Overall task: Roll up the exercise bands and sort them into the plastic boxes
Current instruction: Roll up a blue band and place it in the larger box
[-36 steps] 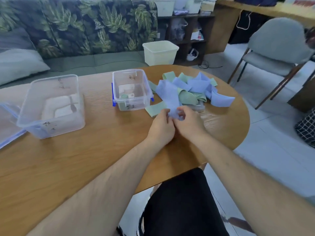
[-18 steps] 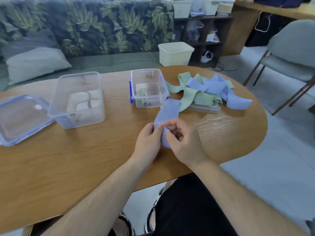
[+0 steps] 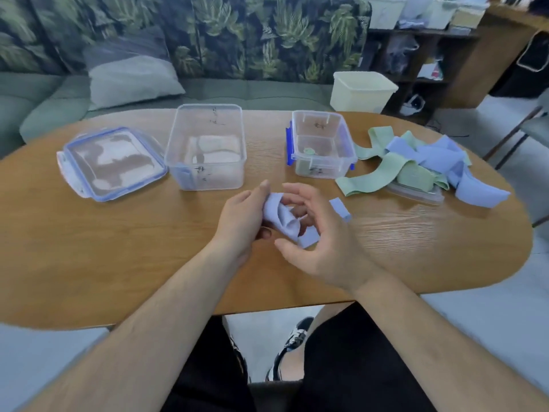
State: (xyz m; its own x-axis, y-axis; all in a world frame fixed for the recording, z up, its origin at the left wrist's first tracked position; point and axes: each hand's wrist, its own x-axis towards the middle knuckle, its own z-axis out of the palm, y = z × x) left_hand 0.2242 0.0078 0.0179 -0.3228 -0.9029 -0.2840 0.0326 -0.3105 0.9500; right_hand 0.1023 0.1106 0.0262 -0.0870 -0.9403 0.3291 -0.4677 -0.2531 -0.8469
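A pale blue exercise band [image 3: 282, 220] is bunched between both hands over the middle of the wooden table [image 3: 118, 248]. My left hand [image 3: 240, 221] grips its left part. My right hand [image 3: 320, 236] curls round its right part, and a loose end sticks out past the fingers. A pile of blue and green bands [image 3: 421, 165] lies at the right. Behind my hands stand a large clear box [image 3: 206, 147] and a smaller clear box with blue clips [image 3: 322, 144], which holds a small green roll.
A clear lid with a blue rim [image 3: 113, 162] lies left of the large box. Another clear lid [image 3: 416, 191] sits under the pile. A sofa with cushions runs behind the table, a cream bin [image 3: 362, 90] stands at its end, and shelves fill the back right.
The blue band has come away from the pile toward me and is now gathered up between both hands. The view has swung left, bringing the lid and large box into the middle.
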